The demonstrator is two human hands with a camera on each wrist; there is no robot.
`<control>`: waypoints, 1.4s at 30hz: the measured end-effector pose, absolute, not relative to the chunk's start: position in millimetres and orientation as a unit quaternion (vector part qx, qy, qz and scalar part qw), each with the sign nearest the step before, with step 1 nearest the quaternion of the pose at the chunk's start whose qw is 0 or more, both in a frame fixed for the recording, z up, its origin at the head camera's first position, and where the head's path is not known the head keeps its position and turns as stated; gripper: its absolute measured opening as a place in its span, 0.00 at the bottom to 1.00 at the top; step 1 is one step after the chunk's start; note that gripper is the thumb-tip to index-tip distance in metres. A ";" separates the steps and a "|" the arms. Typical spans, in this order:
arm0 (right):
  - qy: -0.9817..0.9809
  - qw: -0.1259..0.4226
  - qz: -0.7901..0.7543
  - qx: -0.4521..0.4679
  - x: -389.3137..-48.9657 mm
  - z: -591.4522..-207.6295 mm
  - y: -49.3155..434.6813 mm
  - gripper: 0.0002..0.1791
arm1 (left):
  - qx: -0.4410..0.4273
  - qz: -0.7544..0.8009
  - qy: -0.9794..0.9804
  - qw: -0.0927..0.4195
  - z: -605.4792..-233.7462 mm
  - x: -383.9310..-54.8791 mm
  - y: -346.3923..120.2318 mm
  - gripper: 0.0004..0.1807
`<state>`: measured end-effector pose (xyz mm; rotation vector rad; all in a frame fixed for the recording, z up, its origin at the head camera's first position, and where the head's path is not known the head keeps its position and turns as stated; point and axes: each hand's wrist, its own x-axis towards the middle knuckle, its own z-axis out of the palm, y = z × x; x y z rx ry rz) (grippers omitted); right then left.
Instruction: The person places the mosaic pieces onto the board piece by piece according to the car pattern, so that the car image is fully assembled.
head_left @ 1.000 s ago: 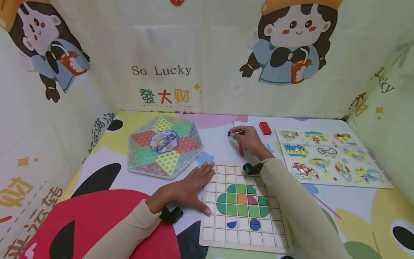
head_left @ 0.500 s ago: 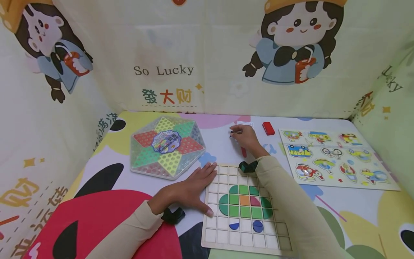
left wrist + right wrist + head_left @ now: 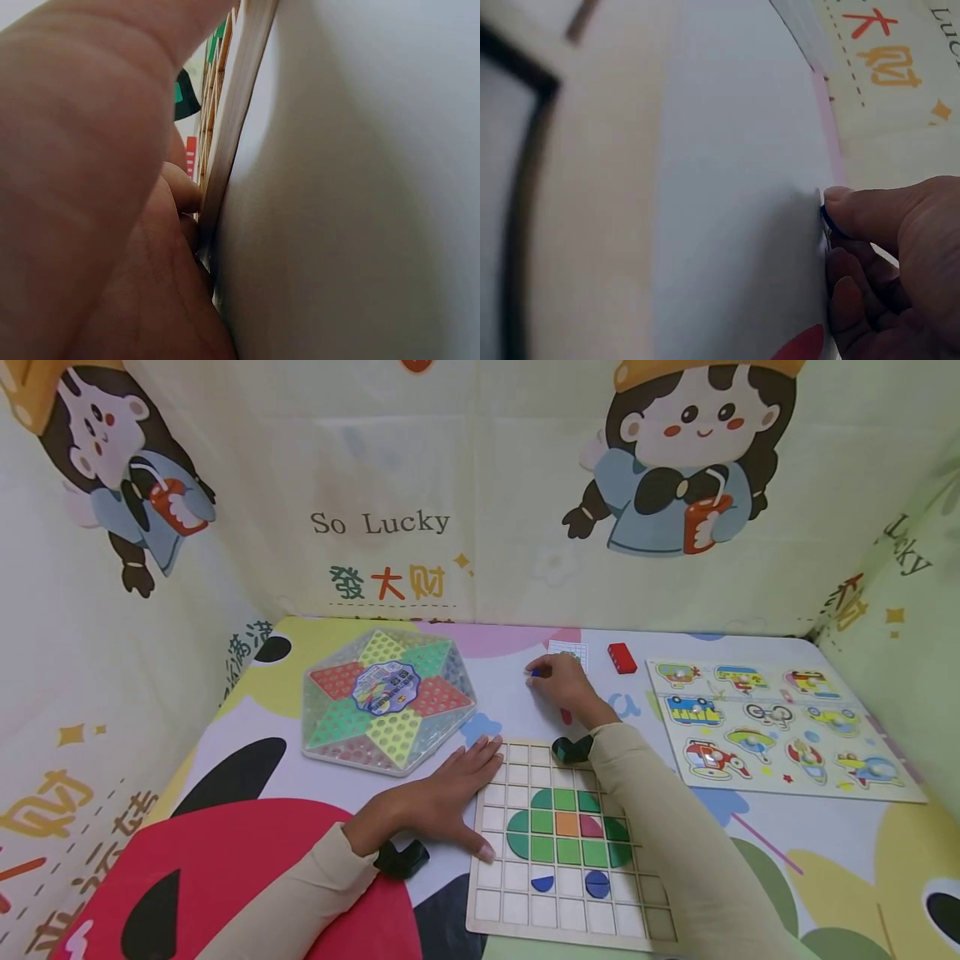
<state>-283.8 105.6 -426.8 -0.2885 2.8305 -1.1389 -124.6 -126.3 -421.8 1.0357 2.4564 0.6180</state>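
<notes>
My right hand [image 3: 564, 683] is beyond the far edge of the wooden grid board, low over the table. It pinches a small blue piece [image 3: 827, 219] between thumb and fingertips; the fingers mostly cover its shape. My left hand [image 3: 442, 797] lies with fingers spread along the left edge of the grid board [image 3: 474, 893], its thumb on the frame. Set in the board are green squares [image 3: 542, 821] with rounded green pieces [image 3: 517, 835] around them, an orange square [image 3: 567, 824] and a red quarter-round [image 3: 590, 826]. Lower down sit a blue half-round [image 3: 542, 883] and a blue circle [image 3: 597, 884] with a line across it.
A hexagonal Chinese checkers board [image 3: 408, 727] lies to the left. On the right is a vehicle picture puzzle board [image 3: 780, 739]. Behind the right hand are a small printed card [image 3: 567, 649] and a red block [image 3: 622, 658]. A printed cloth wall [image 3: 510, 568] closes off the back.
The right hand has come slightly nearer and lower with the blue piece, uncovering more of the printed card. The left hand stays on the board; the head view has shifted slightly.
</notes>
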 end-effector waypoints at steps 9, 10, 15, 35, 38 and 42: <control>0.921 0.017 -0.370 -0.124 -275.4 -422.2 110.4 0.15 | 0.369 0.222 0.880 0.200 -423.0 -125.1 -126.8 0.67; 0.919 0.012 -0.374 -0.125 -274.2 -421.8 111.8 0.15 | 0.368 0.221 0.880 0.200 -423.0 -124.9 -126.9 0.67; 0.904 -0.015 -0.409 -0.124 -267.7 -417.8 121.4 0.15 | 0.370 0.219 0.881 0.198 -424.3 -125.0 -127.1 0.67; 0.910 0.056 -0.361 -0.195 -234.3 -400.1 132.3 0.12 | 0.368 0.221 0.882 0.195 -422.3 -124.2 -125.4 0.67; 0.904 0.057 -0.367 -0.211 -228.0 -399.4 133.7 0.11 | 0.370 0.220 0.881 0.196 -422.3 -124.4 -125.3 0.67; 0.893 0.057 -0.373 -0.245 -217.6 -398.0 135.2 0.10 | 0.370 0.217 0.881 0.198 -422.6 -124.7 -125.6 0.67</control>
